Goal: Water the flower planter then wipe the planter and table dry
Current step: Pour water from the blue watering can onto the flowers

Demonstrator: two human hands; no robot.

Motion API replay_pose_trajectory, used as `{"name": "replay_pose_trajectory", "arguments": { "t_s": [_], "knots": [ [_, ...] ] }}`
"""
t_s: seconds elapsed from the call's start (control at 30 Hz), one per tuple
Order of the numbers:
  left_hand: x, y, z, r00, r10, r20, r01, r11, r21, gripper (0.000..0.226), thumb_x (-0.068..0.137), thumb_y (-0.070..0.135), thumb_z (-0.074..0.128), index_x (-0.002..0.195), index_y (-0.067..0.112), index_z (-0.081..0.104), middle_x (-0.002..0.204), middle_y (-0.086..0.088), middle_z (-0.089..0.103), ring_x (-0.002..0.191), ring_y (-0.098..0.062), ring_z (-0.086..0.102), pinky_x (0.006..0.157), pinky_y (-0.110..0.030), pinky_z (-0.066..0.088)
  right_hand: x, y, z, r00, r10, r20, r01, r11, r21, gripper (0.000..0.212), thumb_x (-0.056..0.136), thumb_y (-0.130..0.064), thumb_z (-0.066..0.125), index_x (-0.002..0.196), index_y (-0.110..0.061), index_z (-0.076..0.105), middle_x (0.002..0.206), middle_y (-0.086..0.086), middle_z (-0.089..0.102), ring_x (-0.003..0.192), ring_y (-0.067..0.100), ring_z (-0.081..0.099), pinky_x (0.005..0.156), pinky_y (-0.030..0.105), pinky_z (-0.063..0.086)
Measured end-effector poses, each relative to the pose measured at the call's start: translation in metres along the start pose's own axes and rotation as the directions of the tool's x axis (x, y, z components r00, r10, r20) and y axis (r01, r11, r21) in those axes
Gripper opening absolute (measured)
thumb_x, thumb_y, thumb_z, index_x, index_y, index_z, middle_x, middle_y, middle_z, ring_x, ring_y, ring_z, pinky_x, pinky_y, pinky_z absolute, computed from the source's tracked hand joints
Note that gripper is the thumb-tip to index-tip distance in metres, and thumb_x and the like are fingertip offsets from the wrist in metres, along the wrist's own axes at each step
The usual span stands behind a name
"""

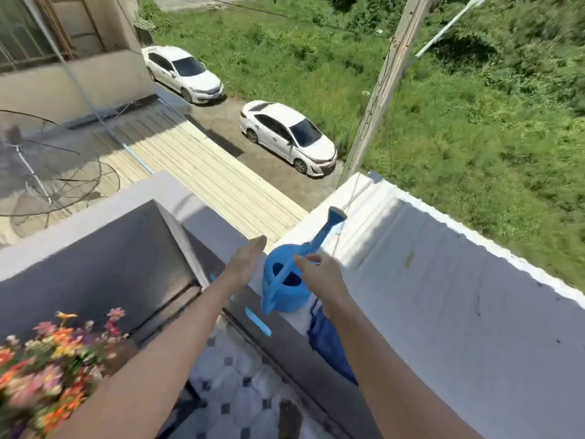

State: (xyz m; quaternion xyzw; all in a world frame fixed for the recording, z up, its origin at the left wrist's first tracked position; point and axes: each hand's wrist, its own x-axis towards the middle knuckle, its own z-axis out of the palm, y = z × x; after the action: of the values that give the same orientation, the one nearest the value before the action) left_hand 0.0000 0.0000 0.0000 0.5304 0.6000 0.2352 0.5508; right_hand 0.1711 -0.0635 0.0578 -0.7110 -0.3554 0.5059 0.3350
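Note:
A blue plastic watering can (286,291) stands on the white balcony ledge (427,280), its spout pointing away toward the far end. My right hand (319,274) hovers over the can's handle with fingers apart, touching or nearly touching it. My left hand (245,263) is stretched out flat just left of the can, holding nothing. Colourful flowers in a planter (47,359) fill the lower left corner, partly behind my left forearm.
A blue cloth (329,340) hangs over the inside of the ledge beside my right arm. The balcony floor (228,391) is tiled white with dark diamonds. Beyond the ledge is a drop to a roof, two white cars and grass.

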Motion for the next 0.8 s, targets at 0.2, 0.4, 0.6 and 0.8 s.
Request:
{"name": "replay_pose_trajectory", "arguments": {
  "t_s": [0.2,0.4,0.6,0.8],
  "knots": [
    [0.002,-0.018,0.039,0.995,-0.077,-0.060,0.071,0.992,-0.103,0.058,0.092,0.068,0.035,0.129,0.029,0.058,0.119,0.005,0.062,0.113,-0.018,0.057,0.104,-0.037,0.041,0.019,0.011,0.009,0.987,0.001,0.160,-0.004,1.000,0.015,0.028,0.089,-0.036,0.072,0.097,-0.010,0.072,0.103,0.014,0.075,0.088,0.019,0.074,0.086,0.040,0.057],
    [-0.011,-0.029,0.047,0.980,-0.063,-0.191,0.019,0.975,-0.223,0.041,0.092,0.063,0.043,0.093,0.027,0.063,0.085,0.005,0.066,0.083,-0.015,0.061,0.081,-0.040,0.048,0.032,-0.005,0.013,0.959,-0.057,0.276,0.128,0.960,-0.247,0.019,0.085,-0.017,0.071,0.075,-0.011,0.056,0.068,0.003,0.059,0.057,0.011,0.055,0.051,0.016,0.043],
    [-0.057,-0.048,0.027,0.926,-0.103,-0.362,0.003,0.963,-0.268,0.016,0.097,0.047,0.047,0.101,0.036,0.058,0.099,0.016,0.064,0.095,-0.005,0.059,0.071,-0.005,0.041,0.011,-0.028,0.034,0.903,-0.115,0.414,0.296,0.865,-0.405,0.028,0.081,-0.012,0.069,0.063,-0.012,0.048,0.054,-0.001,0.049,0.039,0.002,0.043,0.040,0.013,0.032],
    [-0.139,-0.055,0.002,0.888,-0.069,-0.455,-0.128,0.912,-0.389,0.029,0.101,0.036,0.045,0.129,0.034,0.043,0.115,0.028,0.056,0.098,0.027,0.054,0.074,0.002,0.041,-0.045,-0.059,0.059,0.748,-0.177,0.640,0.548,0.709,-0.445,0.032,0.094,-0.030,0.060,0.075,-0.005,0.055,0.054,0.008,0.064,0.040,0.011,0.058,0.044,0.018,0.045]
  ]
}}
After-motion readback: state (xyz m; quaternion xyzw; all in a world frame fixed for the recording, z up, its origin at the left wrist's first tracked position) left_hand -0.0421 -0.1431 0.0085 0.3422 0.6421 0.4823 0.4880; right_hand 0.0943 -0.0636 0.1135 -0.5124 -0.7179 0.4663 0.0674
